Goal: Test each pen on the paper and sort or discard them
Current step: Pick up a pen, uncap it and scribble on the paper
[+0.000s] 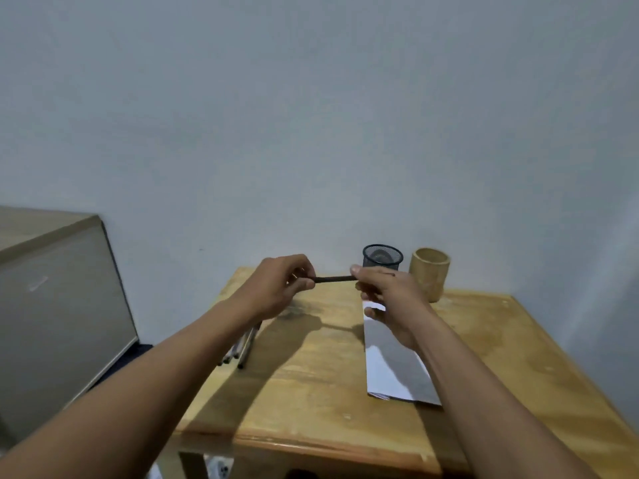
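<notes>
A thin dark pen [334, 279] is held level above the far part of the wooden table [311, 392]. My left hand [276, 288] pinches its left end and my right hand [387, 299] pinches its right end. Under my right forearm lies a folded white paper [390, 364]. Several more pens [243, 347] lie together on the table's left side, partly hidden by my left forearm. At the back stand a black mesh cup [382, 258] and a bamboo cup [430, 278], side by side.
A beige cabinet [58, 312] stands left of the table, with a gap between them. A plain wall runs close behind the cups. The table's front edge [328, 447] is near the bottom of the view.
</notes>
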A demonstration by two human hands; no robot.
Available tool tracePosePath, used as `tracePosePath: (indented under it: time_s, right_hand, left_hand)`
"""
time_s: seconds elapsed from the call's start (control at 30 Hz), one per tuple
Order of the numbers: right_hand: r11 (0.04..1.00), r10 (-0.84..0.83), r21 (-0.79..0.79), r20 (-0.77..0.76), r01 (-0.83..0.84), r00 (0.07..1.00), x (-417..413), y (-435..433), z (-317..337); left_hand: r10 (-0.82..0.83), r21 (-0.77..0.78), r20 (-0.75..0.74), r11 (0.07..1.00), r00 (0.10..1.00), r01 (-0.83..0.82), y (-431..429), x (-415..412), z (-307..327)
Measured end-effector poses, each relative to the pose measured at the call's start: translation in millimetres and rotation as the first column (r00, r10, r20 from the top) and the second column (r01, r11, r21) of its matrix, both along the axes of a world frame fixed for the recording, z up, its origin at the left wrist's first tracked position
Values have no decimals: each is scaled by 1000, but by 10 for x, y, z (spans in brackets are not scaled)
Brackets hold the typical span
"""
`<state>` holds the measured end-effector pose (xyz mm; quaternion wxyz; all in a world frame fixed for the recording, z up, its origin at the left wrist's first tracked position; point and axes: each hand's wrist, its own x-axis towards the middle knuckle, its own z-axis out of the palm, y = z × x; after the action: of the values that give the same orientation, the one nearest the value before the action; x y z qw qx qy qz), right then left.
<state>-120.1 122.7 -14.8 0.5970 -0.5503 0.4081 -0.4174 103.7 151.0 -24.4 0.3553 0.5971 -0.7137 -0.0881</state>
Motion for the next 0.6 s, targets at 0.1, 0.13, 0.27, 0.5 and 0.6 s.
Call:
tracePosePath:
  time_s: [0.1,0.13,0.27,0.5,0.6]
  right_hand:
    - [1000,-9,14,179,6,984,-45,-1,14]
    - [999,-20,-32,172,26,985,-38,1,6]
    - [989,-52,-125,228,82,972,-83,-46,24]
    - [979,-70,-179,170,101,983,-303,-171,20]
    - [978,-49,-191,175,83,983,-375,-206,-56]
  left_hand:
    - [-31,-66,-48,997,998,28,22,-257,113]
    - [-46,-82,-46,996,998,42,15,-341,146]
    - [-61,-118,-46,991,997,56,-23,-555,253]
    - [-49,4,-123,999,991,49,-121,-705,214]
    - [-54,66,-129,996,990,63,-196,-749,162]
